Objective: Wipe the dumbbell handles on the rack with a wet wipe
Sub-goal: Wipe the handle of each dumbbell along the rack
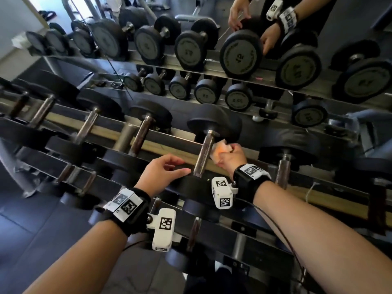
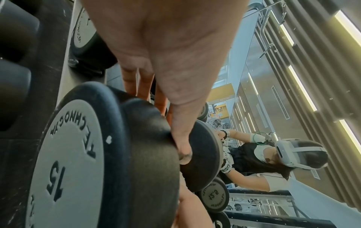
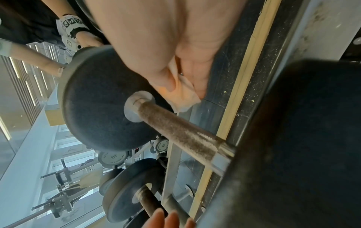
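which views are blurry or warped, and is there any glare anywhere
Head view: wide-angle bend in the rack rails, right hand and crumpled white wet wipe sharp. Left wrist view: left hand close and soft, bright ceiling light strips glaring. Right wrist view: knurled metal dumbbell handle sharp, palm blurred.

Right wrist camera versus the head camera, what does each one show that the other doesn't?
Only the right wrist view shows the speckled, worn surface of the handle close up. Only the head view shows the whole rack, the left hand resting open on a dumbbell's head, and the mirror. Both show the right hand gripping the wet wipe beside that handle.
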Tool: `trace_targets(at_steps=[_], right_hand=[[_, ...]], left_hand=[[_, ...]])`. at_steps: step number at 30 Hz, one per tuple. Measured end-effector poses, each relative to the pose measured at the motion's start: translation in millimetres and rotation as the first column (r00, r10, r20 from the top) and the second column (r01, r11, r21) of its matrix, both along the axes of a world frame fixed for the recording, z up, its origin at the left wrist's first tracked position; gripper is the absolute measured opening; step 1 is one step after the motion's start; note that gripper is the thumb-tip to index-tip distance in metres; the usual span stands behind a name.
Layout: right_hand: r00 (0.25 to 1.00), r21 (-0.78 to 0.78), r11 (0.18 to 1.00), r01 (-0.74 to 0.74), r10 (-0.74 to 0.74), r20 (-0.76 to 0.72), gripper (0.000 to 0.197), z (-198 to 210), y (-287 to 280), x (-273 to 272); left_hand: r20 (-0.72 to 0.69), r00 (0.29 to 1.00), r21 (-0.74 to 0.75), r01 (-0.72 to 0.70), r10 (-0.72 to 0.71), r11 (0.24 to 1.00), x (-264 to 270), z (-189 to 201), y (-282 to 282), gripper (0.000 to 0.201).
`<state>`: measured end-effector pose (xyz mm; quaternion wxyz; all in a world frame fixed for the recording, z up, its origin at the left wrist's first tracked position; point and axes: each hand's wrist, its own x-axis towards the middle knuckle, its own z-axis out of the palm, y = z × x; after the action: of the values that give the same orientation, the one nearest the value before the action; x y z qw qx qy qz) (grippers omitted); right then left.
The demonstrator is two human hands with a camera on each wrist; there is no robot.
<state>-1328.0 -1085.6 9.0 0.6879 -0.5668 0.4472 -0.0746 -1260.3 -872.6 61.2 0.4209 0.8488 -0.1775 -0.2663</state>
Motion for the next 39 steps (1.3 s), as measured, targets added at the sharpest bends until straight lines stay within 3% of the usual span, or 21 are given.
trace_targets(at_steps=[5, 11, 17, 22, 26, 30, 33, 37, 39], right_hand=[[0.992, 0.079, 0.997, -0.023, 0.013, 0.124, 0.03, -1, 4, 3], [0.971, 0.139, 0.988, -0.066, 0.032, 0.237, 0.034, 0, 17, -7], [0.898, 0.017, 0.909, -0.416, 0.407, 0.167, 0.019, 5, 7, -38], [0.953, -0.139, 0.957, -0.253, 0.272, 0.133, 0.045, 9, -15, -15], [0.948, -0.186, 0.943, -0.275, 0.298, 0.111, 0.034, 2, 9, -10], [0.864, -0.325, 0.819, -0.474, 0.503, 0.009, 0.029, -4, 24, -38], [0.794, -0.192, 0.781, -0.594, 0.608, 0.018, 0.021, 14, 11, -41], [0.925, -0.26, 0.896, -0.359, 0.378, 0.026, 0.028, 25, -16, -19], [0.935, -0.272, 0.901, -0.337, 0.355, 0.019, 0.027, 21, -8, -9]], left_hand=[[-0.05, 0.999, -0.041, -0.014, 0.012, 0.999, -3, -3, 3, 0.051], [-0.083, 0.996, -0.081, -0.04, 0.033, 0.996, -6, -5, 6, 0.048], [-0.101, 0.994, -0.097, -0.057, 0.047, 0.994, -6, -4, 5, 0.048], [-0.099, 0.994, -0.06, -0.05, 0.044, 0.997, -5, 0, 4, 0.038], [-0.086, 0.996, -0.009, -0.029, 0.028, 1.0, -1, 2, 3, 0.032], [-0.066, 0.998, 0.028, -0.001, 0.003, 1.0, 2, 3, 3, 0.031], [-0.062, 0.998, 0.05, 0.028, -0.025, 0.998, 1, 5, 3, 0.027], [-0.057, 0.998, 0.077, 0.035, -0.031, 0.996, 0, 7, 4, 0.026], [-0.051, 0.998, 0.085, 0.034, -0.029, 0.996, 1, 8, 3, 0.028]])
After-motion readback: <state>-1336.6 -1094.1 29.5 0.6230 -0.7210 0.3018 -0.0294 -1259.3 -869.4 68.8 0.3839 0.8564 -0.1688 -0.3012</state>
